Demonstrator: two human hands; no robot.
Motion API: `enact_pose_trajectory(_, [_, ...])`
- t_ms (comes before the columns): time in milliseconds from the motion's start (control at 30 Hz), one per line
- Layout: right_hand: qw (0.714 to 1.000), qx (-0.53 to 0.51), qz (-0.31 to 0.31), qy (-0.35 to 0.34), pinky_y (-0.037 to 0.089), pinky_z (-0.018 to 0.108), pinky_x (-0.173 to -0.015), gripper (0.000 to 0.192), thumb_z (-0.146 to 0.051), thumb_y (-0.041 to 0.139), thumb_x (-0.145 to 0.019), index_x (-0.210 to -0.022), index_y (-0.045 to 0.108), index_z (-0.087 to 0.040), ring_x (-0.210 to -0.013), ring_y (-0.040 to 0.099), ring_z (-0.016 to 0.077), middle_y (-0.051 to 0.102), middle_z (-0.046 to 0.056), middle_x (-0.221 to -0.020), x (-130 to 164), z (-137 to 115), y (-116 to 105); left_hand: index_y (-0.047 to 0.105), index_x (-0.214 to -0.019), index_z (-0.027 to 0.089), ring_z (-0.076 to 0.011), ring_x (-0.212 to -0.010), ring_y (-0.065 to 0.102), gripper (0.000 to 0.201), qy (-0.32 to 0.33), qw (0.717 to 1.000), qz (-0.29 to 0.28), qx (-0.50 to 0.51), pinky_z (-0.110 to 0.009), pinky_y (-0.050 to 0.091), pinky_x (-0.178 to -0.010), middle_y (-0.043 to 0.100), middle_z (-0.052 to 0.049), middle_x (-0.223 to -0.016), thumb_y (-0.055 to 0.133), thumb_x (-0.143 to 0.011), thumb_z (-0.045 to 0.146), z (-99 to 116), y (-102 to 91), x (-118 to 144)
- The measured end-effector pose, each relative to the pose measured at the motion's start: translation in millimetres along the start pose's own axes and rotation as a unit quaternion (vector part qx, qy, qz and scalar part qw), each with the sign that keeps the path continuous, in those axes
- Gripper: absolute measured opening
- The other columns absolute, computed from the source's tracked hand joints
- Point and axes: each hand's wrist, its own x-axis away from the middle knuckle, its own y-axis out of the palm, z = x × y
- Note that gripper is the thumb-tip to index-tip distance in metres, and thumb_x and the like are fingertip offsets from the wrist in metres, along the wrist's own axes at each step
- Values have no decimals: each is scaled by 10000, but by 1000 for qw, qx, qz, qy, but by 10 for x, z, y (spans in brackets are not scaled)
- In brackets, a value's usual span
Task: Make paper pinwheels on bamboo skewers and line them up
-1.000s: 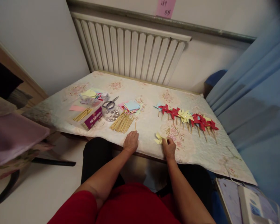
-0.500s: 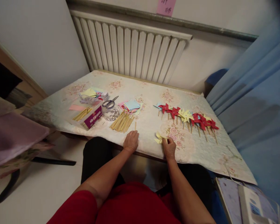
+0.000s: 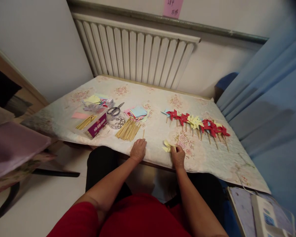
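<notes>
- I look down from my head camera at a table (image 3: 128,93) covered in a pale flowered cloth, with a white radiator behind it.
- My right hand (image 3: 178,157) rests at the near edge of the table, its fingertips pinched shut on a yellow paper pinwheel (image 3: 167,146) that lies flat on the cloth just left of the hand.
- My left hand (image 3: 138,149) lies palm down on the cloth, fingers loosely curled and holding nothing. Its fingertips sit just below a single wooden stick (image 3: 143,133).
- I judge the step in hand to be joining this pinwheel head to a stick. The next move would call for lifting that single stick cleanly, without disturbing the loose pile of sticks (image 3: 128,128) beside it, while the right hand keeps the paper folds together.
- Further right, a row of finished pinwheels (image 3: 196,123), red and yellow, lies on the cloth, well apart from both hands.
- Beyond the pile sit a stack of coloured paper squares (image 3: 138,112), scissors (image 3: 115,109) resting on a round container, and an open box of sticks (image 3: 93,122).
- Hard to make out: whether the yellow pinwheel already has a pin or stick under my fingers, and what the round container holds. The objects at lower right are cut off by the frame.
</notes>
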Motion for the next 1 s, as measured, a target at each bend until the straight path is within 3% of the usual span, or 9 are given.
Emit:
enact_pose_trajectory(333, [1000,-4,4,-11,400,266,-656,211,-347,538,-735,-722,635,-159,-662,516,161,627,17,-688,-3,-7,7,590,-1038,176,-227,-1063,483,242,51,996,-19,74,-400,407,-921,600,-102,-1087,380,-921,202,88,-25,-178])
enact_pose_trajectory(567, [1000,-3,4,-8,400,268,-660,204,-336,539,-735,-743,643,-161,-671,529,165,629,19,-691,-6,39,21,568,-1133,161,-228,-1055,482,332,76,995,-56,-3,-383,418,-890,557,-118,-1202,389,-868,69,27,-93,-273])
enact_pose_trajectory(733, [1000,-3,6,-13,405,266,-660,197,-330,537,-740,-734,639,-162,-671,532,165,630,19,-694,-12,54,23,614,-941,126,-253,-969,501,208,134,980,-125,-76,-391,413,-816,590,-147,-998,413,-886,121,50,-182,-396])
enact_pose_trajectory(1000, [1000,-3,8,-13,401,267,-665,202,-331,537,-746,-740,643,-159,-673,537,166,626,18,-695,-15,62,32,601,-812,143,-241,-958,520,109,202,964,-170,-8,-373,403,-811,615,-132,-900,499,-846,127,48,-263,-647])
